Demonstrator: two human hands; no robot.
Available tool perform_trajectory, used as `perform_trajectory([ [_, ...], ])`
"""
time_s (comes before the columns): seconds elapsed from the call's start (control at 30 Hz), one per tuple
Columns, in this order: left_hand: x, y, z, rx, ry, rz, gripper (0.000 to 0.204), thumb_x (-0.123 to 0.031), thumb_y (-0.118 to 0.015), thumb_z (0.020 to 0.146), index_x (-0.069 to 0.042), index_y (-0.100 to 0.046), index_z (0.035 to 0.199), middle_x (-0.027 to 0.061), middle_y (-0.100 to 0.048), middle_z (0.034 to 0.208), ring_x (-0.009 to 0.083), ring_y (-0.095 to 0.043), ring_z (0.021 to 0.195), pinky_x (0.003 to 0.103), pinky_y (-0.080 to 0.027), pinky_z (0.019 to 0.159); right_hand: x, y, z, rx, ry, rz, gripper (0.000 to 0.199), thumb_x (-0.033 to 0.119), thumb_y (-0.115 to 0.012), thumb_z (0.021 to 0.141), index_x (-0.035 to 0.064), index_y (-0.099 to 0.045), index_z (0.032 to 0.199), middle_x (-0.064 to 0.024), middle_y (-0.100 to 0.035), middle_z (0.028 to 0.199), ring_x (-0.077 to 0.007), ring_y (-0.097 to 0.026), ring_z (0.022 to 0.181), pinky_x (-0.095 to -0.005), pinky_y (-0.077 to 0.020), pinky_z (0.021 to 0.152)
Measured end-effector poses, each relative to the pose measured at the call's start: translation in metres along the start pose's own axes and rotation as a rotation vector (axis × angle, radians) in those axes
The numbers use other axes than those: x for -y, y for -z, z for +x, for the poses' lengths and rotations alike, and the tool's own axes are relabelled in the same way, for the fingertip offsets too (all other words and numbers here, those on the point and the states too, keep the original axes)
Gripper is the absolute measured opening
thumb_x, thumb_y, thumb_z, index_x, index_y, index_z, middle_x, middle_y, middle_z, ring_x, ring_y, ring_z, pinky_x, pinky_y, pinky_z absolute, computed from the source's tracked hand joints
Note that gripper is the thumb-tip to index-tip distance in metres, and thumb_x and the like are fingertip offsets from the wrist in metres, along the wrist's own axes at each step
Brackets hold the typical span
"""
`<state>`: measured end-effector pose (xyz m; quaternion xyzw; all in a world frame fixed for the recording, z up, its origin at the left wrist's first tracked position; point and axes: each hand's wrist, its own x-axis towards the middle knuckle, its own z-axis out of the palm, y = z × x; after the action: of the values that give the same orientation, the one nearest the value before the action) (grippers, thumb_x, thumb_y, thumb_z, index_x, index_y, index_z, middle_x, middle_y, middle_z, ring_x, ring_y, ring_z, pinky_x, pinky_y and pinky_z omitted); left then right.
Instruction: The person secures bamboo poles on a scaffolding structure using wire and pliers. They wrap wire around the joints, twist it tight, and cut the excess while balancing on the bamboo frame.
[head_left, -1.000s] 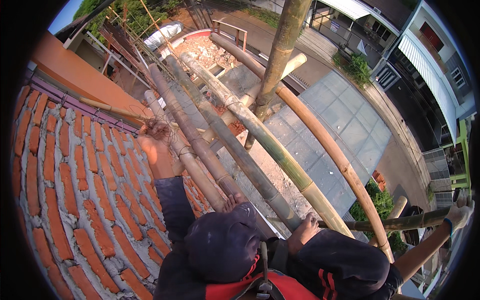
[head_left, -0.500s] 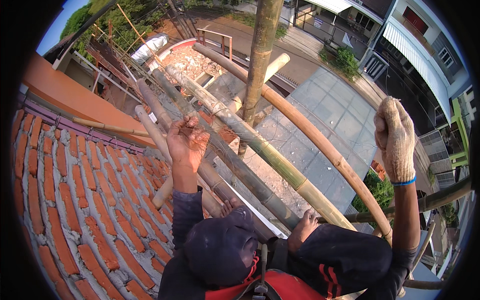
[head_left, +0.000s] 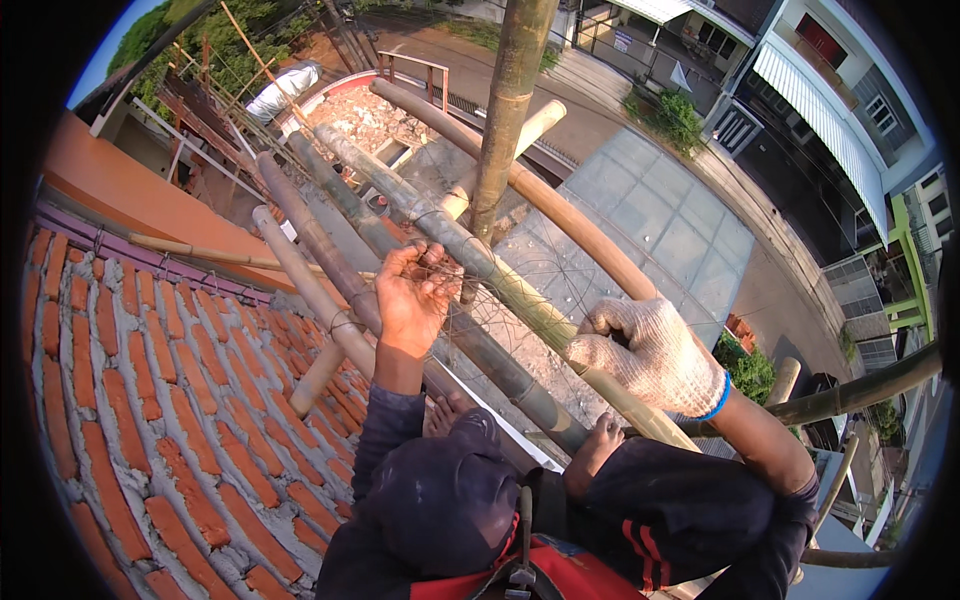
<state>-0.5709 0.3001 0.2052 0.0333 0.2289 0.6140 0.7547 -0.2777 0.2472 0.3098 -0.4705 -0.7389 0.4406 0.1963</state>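
Note:
My bare left hand [head_left: 412, 300] is closed around a loose tangle of thin wire [head_left: 500, 285], whose fine strands fan out to the right over the bamboo. My right hand [head_left: 645, 355] wears a cream knitted glove with a blue cuff. Its fingers and thumb are curled toward each other, close to the wire's right side; what they hold, if anything, is too fine to make out. Beneath both hands runs a thick green-brown bamboo pole [head_left: 545, 320], with a darker pole [head_left: 510, 372] alongside it. My bare feet [head_left: 598, 448] rest by the poles.
An upright bamboo post [head_left: 503, 110] stands just beyond my hands, and a curved pole [head_left: 585, 237] crosses on the right. At left is a brick wall [head_left: 180, 420] with grey mortar. Far below lie a grey paved slab [head_left: 665, 225] and rubble [head_left: 360, 112].
My right hand has come down and left from its raised place at the far right, toward the wire. My left hand has shifted slightly right, keeping the wire.

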Motion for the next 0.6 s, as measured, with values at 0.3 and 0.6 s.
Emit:
perform_trajectory([
  [0.3,-0.035,0.049,0.007,-0.137,-0.26,-0.006,0.007,-0.013,-0.055,0.092,-0.009,-0.057,0.087,0.0054,-0.057,0.081,0.0203,-0.05,0.061,0.035,-0.047,0.055,0.007,0.03,-0.012,-0.276,-0.04,0.099,0.039,0.03,-0.069,0.098,0.0032,-0.053,0.074,-0.002,-0.048,0.063,-0.0077,-0.04,0.064,-0.0297,-0.0385,0.055],
  [0.6,-0.093,0.093,-0.012,-0.025,-0.485,-0.167,0.021,-0.019,-0.047,0.099,-0.006,-0.061,0.091,0.0036,-0.057,0.071,0.0225,-0.054,0.059,0.04,-0.051,0.06,-0.017,0.079,-0.043,-0.659,-0.179,0.287,0.035,0.028,-0.065,0.1,0.0129,-0.049,0.072,0.0089,-0.041,0.062,-0.0002,-0.032,0.051,-0.0196,-0.0238,0.046],
])
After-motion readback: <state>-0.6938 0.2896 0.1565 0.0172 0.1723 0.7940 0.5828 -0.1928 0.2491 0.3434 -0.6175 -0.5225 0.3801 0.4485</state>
